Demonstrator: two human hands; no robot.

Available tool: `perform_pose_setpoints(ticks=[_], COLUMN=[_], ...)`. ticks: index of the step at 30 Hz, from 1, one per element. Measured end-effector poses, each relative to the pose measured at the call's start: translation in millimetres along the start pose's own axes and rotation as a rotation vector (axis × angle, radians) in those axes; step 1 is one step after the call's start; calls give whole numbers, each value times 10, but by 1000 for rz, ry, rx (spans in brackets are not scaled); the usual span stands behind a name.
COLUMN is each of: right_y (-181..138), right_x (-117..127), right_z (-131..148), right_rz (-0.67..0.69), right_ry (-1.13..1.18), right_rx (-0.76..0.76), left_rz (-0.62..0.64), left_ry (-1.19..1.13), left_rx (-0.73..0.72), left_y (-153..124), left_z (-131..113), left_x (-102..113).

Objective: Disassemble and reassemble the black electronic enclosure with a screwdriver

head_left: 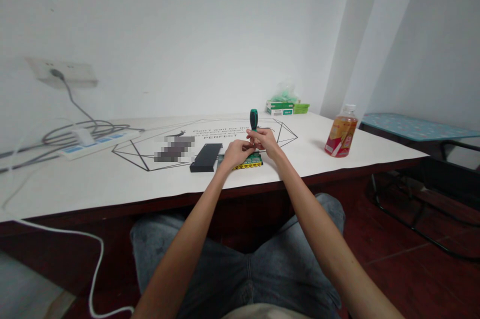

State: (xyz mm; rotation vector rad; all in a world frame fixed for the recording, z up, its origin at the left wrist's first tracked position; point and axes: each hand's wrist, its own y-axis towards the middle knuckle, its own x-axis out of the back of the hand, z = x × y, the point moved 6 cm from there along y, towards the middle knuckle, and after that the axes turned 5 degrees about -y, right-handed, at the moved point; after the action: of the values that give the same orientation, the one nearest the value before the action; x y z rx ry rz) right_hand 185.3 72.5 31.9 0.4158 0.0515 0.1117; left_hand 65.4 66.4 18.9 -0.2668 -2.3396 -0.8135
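Note:
My right hand (263, 140) is closed around a screwdriver with a green and black handle (254, 119), held upright with the handle on top. Its tip points down at a small green and yellow part (252, 161) lying on the white table (112, 179). My left hand (236, 153) is closed in a pinch beside the screwdriver's shaft, just above that part; what its fingers hold is too small to make out. A flat black box (206, 157) lies just left of my left hand.
A white power strip (98, 143) with grey cables lies at the table's back left. Green and white boxes (285, 107) stand at the back. An orange drink bottle (340, 131) stands at the right. A low blue-topped table (416, 127) is further right.

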Motion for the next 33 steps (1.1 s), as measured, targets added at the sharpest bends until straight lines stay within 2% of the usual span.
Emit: perform_pose_setpoints(ticks=[4, 10, 16, 21, 27, 33], right_y=[1, -2, -10, 1, 16, -12], right_x=[5, 14, 10, 12, 8, 12], right_z=[-2, -1, 3, -6, -32, -11], right_rz=[-3, -10, -14, -3, 8, -13], right_ry=[4, -2, -7, -22, -3, -22], right_rx=[5, -1, 10, 19, 19, 14], left_rz=[-17, 22, -14, 22, -22, 9], left_ry=[12, -5, 15, 13, 83, 90], left_rx=[17, -28, 14, 7, 27, 10], left_y=[0, -3, -5, -21, -37, -35], left_z=[8, -19, 3, -40, -51, -55], left_x=[5, -10, 6, -5, 22, 5])
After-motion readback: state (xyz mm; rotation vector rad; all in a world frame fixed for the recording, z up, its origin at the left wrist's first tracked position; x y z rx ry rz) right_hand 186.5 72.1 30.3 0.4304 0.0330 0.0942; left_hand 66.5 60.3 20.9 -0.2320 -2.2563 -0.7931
